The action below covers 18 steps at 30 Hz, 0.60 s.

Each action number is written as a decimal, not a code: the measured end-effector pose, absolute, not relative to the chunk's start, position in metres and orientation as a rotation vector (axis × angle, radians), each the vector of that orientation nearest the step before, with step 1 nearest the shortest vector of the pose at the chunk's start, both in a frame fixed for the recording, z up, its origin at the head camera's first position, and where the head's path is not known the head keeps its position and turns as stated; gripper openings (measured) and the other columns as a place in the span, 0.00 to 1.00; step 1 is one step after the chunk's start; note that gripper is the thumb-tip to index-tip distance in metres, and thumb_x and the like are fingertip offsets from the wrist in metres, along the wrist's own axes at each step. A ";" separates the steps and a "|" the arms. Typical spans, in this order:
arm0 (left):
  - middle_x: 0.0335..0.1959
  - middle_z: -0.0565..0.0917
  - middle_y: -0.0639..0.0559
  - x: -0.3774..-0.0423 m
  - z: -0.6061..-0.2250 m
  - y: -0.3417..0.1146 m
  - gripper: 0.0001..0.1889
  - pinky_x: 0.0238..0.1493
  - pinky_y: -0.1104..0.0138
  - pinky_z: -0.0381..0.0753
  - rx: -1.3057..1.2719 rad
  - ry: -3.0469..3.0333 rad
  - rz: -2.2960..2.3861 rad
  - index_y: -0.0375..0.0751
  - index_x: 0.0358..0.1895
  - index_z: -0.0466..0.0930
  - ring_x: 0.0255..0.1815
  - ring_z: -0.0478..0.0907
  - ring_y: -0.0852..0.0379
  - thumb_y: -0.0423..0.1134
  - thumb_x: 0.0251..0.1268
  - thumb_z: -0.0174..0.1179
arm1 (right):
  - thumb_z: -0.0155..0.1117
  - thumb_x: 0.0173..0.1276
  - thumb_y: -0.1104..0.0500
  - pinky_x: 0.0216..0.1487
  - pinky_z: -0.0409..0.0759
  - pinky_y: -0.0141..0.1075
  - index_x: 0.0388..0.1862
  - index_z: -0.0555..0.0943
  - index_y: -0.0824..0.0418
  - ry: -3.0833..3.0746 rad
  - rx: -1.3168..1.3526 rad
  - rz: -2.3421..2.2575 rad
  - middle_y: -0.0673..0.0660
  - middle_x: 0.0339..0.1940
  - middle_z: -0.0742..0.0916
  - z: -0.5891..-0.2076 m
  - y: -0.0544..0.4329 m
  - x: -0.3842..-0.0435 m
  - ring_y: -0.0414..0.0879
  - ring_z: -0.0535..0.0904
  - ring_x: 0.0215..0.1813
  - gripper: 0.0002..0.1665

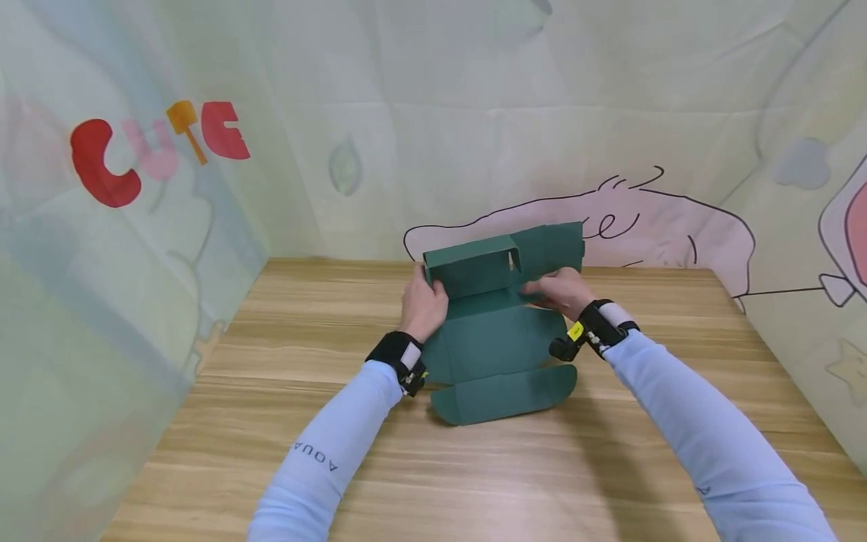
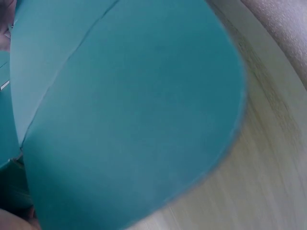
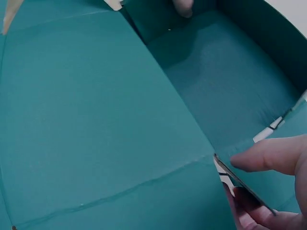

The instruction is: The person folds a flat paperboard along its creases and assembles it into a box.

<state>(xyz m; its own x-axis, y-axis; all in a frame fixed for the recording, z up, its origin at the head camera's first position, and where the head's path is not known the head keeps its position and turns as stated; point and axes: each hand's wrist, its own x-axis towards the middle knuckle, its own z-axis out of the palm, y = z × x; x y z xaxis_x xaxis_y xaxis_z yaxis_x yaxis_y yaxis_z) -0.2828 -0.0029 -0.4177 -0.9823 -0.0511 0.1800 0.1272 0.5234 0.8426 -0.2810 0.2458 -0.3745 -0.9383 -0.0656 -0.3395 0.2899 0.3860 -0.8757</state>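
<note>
A green cardboard box (image 1: 488, 342) is partly folded over the wooden table. Its far wall stands doubled over on the left, while a side panel (image 1: 550, 245) spreads out at the far right. My left hand (image 1: 424, 305) grips the left end of the raised wall, thumb on the inner side. At the right corner, my right hand (image 1: 562, 291) holds a small flap (image 3: 242, 184) between the thumb and the fingers below it. The lid with its rounded front flap (image 1: 511, 395) extends toward me. A rounded side flap (image 2: 139, 110) fills most of the left wrist view.
The wood-grain table (image 1: 298, 316) runs back to a printed cloth backdrop (image 1: 440, 150). Cloth walls also rise at the left and right sides. Wrist cameras are strapped over light blue sleeves (image 1: 332, 459).
</note>
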 end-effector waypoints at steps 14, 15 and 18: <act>0.61 0.80 0.31 -0.282 -0.418 0.001 0.19 0.59 0.44 0.80 -0.069 -2.586 -1.465 0.33 0.65 0.67 0.60 0.81 0.36 0.36 0.78 0.44 | 0.64 0.68 0.62 0.68 0.74 0.60 0.68 0.71 0.75 2.839 0.102 -1.221 0.74 0.66 0.78 -0.378 0.225 -0.274 0.66 0.75 0.65 0.33; 0.61 0.80 0.31 -0.282 -0.418 0.001 0.19 0.60 0.44 0.80 -0.070 -2.585 -1.470 0.33 0.66 0.67 0.60 0.81 0.36 0.37 0.78 0.44 | 0.64 0.68 0.62 0.67 0.75 0.60 0.67 0.73 0.75 2.876 0.076 -1.199 0.74 0.64 0.80 -0.379 0.224 -0.273 0.65 0.76 0.63 0.31; 0.61 0.80 0.31 -0.281 -0.418 0.002 0.19 0.60 0.44 0.80 -0.073 -2.578 -1.484 0.33 0.65 0.67 0.61 0.80 0.37 0.37 0.78 0.44 | 0.64 0.67 0.63 0.61 0.79 0.60 0.61 0.78 0.75 2.973 -0.001 -1.149 0.74 0.56 0.84 -0.383 0.223 -0.273 0.64 0.79 0.56 0.26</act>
